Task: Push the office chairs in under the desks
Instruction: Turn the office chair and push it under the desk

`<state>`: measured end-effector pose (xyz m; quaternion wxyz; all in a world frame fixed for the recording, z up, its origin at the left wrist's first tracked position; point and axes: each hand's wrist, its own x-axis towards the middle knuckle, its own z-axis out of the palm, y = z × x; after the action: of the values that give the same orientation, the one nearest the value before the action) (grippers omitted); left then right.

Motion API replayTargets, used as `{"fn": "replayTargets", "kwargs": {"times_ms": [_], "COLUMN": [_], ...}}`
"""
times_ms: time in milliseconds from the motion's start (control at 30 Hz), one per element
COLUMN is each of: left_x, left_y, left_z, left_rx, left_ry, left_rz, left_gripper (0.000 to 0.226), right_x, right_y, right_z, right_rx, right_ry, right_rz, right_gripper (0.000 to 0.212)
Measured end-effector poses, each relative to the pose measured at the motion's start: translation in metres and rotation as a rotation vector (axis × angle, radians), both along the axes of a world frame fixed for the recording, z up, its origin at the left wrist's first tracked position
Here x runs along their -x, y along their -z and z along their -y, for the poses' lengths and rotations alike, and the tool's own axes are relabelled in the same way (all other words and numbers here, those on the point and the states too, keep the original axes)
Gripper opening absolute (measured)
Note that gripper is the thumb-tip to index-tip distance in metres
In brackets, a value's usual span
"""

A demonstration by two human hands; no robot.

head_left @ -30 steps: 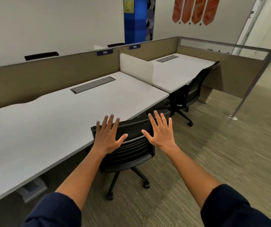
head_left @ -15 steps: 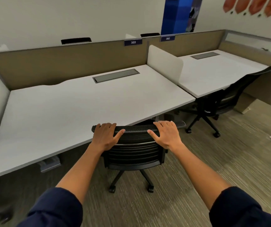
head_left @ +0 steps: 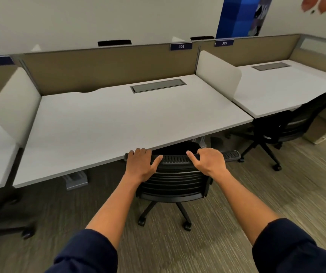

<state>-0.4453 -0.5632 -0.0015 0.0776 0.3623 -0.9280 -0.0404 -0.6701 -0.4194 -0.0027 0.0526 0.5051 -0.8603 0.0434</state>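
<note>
Black mesh chair (head_left: 173,178), seat under the white desk (head_left: 118,123); left hand (head_left: 140,166) and right hand (head_left: 209,161) curl over its backrest top.

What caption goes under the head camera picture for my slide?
Both hands, left hand and right hand, grip a black office chair at desk 303.

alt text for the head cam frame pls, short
A person's left hand and right hand grip the top of a black office chair at the front edge of white desk 303. A second black chair sits at the desk to the right; tan partitions run behind.
</note>
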Motion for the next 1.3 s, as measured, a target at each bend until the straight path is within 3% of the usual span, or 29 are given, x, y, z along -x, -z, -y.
{"fn": "replayTargets", "kwargs": {"times_ms": [233,633,1033,1300], "left_x": [-0.024,-0.028,0.008,0.042], "left_y": [-0.004,-0.004,-0.01,-0.011], "left_z": [-0.026,-0.063,-0.027,0.001], "left_rx": [0.064,0.073,0.06,0.029], "left_ry": [-0.036,-0.055,-0.121,-0.194], "left_rz": [0.01,0.012,0.051,0.021], "left_gripper": [0.072,0.083,0.086,0.08], "right_x": [-0.021,-0.008,0.027,0.07], "right_y": [-0.001,0.009,0.011,0.006], "right_z": [-0.02,-0.046,-0.003,0.043], "right_rx": [0.056,0.156,0.249,0.189], "right_ry": [-0.05,-0.097,-0.144,-0.219], "right_rz": [-0.043,-0.046,-0.048,-0.057], "right_gripper": [0.08,0.064,0.059,0.067]}}
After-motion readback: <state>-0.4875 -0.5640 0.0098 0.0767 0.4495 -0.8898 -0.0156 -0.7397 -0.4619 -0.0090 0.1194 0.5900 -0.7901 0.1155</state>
